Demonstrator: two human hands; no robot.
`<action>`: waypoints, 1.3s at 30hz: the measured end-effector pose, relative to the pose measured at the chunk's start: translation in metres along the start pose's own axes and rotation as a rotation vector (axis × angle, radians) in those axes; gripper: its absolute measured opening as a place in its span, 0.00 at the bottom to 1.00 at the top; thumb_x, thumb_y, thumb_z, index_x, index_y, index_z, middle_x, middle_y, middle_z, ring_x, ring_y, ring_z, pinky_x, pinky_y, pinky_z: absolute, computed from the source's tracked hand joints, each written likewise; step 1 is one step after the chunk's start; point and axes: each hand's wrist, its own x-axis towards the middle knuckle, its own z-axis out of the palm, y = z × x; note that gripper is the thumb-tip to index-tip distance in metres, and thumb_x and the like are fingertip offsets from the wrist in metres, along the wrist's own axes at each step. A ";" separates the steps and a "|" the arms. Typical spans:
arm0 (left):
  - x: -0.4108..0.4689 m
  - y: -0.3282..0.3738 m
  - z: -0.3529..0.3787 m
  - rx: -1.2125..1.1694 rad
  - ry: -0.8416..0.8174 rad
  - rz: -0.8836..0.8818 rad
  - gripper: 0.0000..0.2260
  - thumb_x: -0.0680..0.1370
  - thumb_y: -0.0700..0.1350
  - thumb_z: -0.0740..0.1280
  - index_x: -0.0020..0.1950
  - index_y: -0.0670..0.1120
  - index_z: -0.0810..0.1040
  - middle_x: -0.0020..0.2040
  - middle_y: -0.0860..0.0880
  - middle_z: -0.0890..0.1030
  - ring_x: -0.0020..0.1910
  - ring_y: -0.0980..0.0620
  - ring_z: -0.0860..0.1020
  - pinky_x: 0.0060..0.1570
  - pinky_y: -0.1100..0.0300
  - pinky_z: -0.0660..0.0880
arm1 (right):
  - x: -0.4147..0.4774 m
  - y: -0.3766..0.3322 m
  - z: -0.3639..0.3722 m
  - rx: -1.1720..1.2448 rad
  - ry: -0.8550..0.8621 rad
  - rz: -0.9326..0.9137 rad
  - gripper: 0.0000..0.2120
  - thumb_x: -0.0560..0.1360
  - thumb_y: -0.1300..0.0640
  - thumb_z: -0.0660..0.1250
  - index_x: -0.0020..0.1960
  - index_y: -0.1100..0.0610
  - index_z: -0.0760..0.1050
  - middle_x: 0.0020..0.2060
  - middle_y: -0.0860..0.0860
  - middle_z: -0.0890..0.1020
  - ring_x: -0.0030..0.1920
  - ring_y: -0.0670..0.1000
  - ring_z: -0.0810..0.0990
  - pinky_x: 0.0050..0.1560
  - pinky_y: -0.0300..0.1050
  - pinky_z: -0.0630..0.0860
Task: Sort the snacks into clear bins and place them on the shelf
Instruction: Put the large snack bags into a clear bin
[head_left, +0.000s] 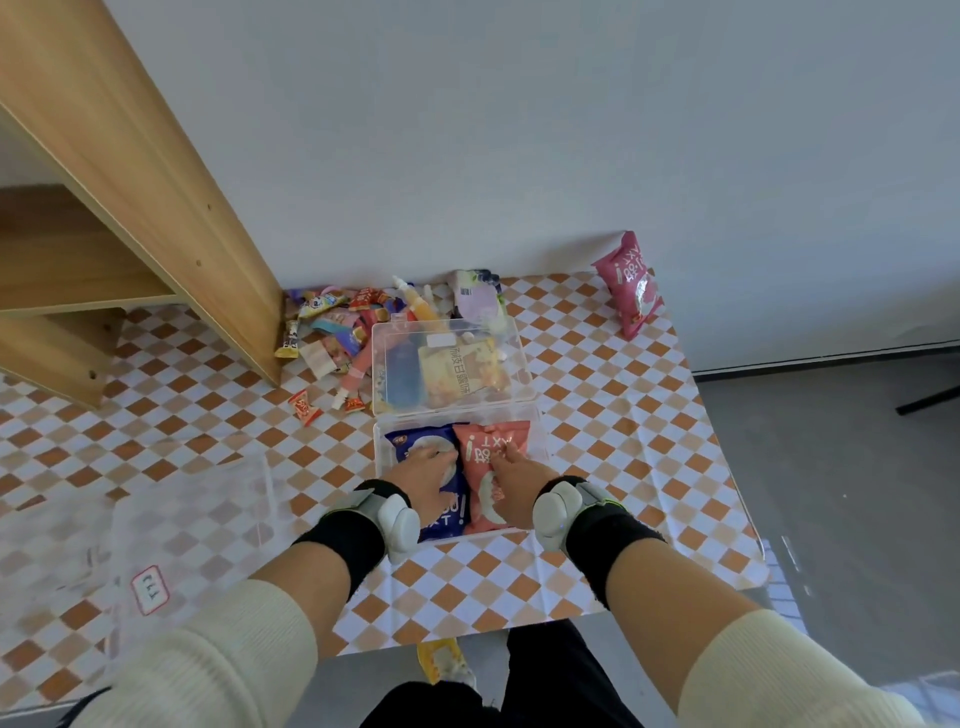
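Head view: both hands flat, unclenched, atop two snack bags inside clear bin.

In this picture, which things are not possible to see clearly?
- Head view: the blue bag and pink bag in the bin are partly covered by the left hand and right hand.
- Shelf: cut off by the left edge.
- Snack pile: labels too small.

Bare tablecloth right of bin
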 end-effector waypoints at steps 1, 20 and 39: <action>0.003 0.002 -0.008 0.002 0.012 0.013 0.21 0.80 0.47 0.64 0.72 0.43 0.69 0.72 0.46 0.70 0.71 0.42 0.69 0.65 0.52 0.70 | 0.002 0.003 -0.005 0.033 0.003 0.002 0.24 0.81 0.54 0.57 0.75 0.61 0.64 0.74 0.59 0.65 0.73 0.61 0.67 0.68 0.56 0.69; 0.139 0.119 -0.139 -0.061 0.418 0.056 0.22 0.79 0.55 0.65 0.71 0.49 0.69 0.68 0.47 0.74 0.66 0.46 0.72 0.64 0.50 0.71 | 0.053 0.170 -0.156 0.314 0.474 0.303 0.28 0.76 0.47 0.67 0.71 0.57 0.63 0.62 0.57 0.72 0.57 0.58 0.76 0.52 0.52 0.77; 0.259 0.140 -0.163 -0.092 0.362 0.010 0.22 0.79 0.55 0.63 0.72 0.52 0.68 0.71 0.48 0.69 0.68 0.46 0.68 0.62 0.52 0.72 | 0.154 0.291 -0.209 0.403 0.595 0.392 0.48 0.68 0.39 0.74 0.76 0.57 0.52 0.66 0.56 0.73 0.67 0.60 0.71 0.66 0.60 0.69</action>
